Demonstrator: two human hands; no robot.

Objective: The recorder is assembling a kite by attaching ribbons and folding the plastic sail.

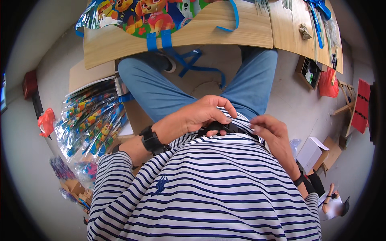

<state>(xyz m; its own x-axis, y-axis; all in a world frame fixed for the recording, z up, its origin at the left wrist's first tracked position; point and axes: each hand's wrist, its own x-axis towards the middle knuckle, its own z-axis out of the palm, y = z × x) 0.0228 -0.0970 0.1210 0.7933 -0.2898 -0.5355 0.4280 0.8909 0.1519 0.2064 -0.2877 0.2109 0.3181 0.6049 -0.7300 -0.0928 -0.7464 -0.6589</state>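
Note:
I sit with my hands at my waist, over the hem of my striped shirt (pixel 209 168). A black strap (pixel 229 128), which looks like a belt, runs across there. My left hand (pixel 205 114) is curled around it, with some fingertips showing below the thumb. To its right, my right hand (pixel 273 130) is bent, thumb and index fingertips close together by the shirt's edge. Anything between those fingertips is too small to make out. Past my knees, a shiny cartoon-printed sheet (pixel 155 18) lies on the wooden table (pixel 225 36), with blue ribbon (pixel 165 40) hanging over the near edge.
Stacked shiny printed pieces in clear plastic (pixel 90 116) lie to my left by a cardboard box (pixel 90 74). Scissors (pixel 334 60) lie on the table's right. Beyond are a red bag (pixel 329 82), a red panel (pixel 362 105) and open boxes (pixel 311 154). Another person (pixel 334 205) is at lower right.

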